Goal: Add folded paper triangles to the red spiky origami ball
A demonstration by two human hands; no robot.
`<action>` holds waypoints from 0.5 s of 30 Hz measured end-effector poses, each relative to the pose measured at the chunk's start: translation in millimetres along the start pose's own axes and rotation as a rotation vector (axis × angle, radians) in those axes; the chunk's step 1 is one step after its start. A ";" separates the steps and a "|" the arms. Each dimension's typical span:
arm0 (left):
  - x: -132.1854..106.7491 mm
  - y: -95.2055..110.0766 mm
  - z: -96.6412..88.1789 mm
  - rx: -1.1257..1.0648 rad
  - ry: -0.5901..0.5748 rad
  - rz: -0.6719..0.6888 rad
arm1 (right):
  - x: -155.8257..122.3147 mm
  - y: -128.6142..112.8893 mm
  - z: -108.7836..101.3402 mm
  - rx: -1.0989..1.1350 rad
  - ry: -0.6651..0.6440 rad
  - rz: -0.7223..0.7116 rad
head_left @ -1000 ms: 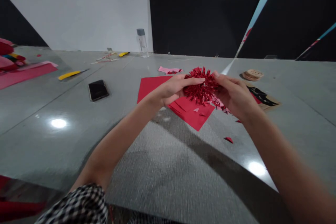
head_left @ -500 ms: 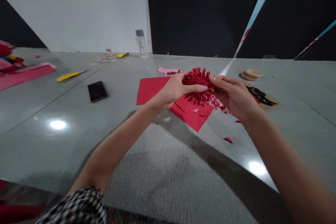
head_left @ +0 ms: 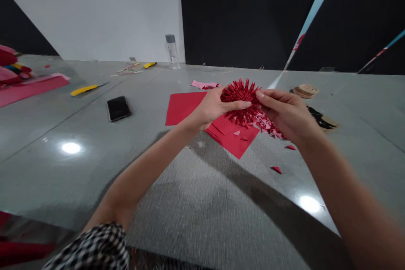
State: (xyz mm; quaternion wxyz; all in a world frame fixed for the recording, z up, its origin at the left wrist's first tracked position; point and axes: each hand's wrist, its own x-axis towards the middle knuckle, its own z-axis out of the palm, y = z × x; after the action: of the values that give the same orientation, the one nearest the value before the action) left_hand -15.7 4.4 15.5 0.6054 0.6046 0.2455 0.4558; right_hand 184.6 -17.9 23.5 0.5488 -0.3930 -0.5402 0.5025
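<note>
Over the red paper sheets on the grey table, we hold a spiky red paper ball up off the surface. Our left hand and right hand clamp it from either side, mostly with the fingers, probably so the spikes are not crushed. Pink and red paper scraps lie just below it, seemingly gathered where the work sits over the paper. Well to the left lie a black phone and a yellow craft knife, apparently set aside to leave the hands room.

left sleeve: black-and-white gingham check | left hand: bare | right hand: bare
</note>
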 end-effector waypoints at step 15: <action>2.8 -12.1 4.6 0.043 0.166 0.108 | 8.3 -7.2 -11.8 0.020 0.104 -0.097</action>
State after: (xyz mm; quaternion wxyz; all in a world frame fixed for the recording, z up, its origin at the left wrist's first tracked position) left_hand -7.3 6.3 5.3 0.5441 0.5900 0.2716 0.5312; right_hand 196.4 -9.9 30.9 0.6038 -0.3864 -0.5241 0.4598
